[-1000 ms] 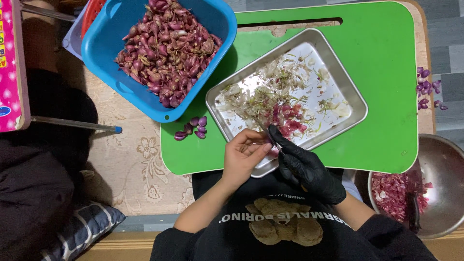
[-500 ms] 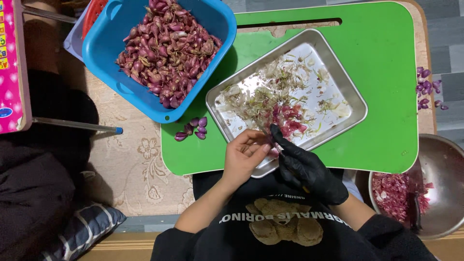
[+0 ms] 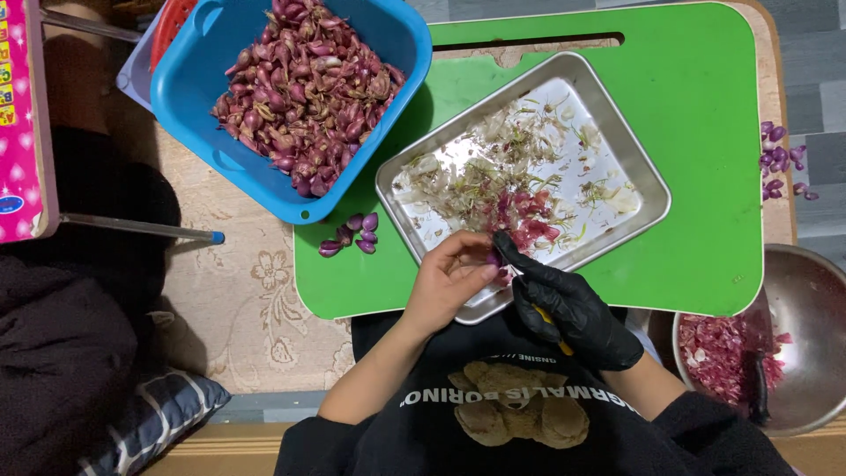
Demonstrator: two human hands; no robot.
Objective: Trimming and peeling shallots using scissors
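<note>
My bare left hand pinches a small purple shallot over the near corner of a metal tray. My right hand, in a black glove, grips a knife with a yellow handle and its thumb and tip press against the same shallot. The tray holds peelings and a few pink peeled pieces. It lies on a green cutting board. A blue basket full of unpeeled shallots stands at the board's upper left.
A few loose shallots lie on the board by the basket, more on the right edge. A metal bowl with chopped shallot and a dark utensil sits lower right. A pink box and dark cloth are on the left.
Both hands stay at the tray's near corner; the fingers shift slightly around the shallot. Nothing else has moved.
</note>
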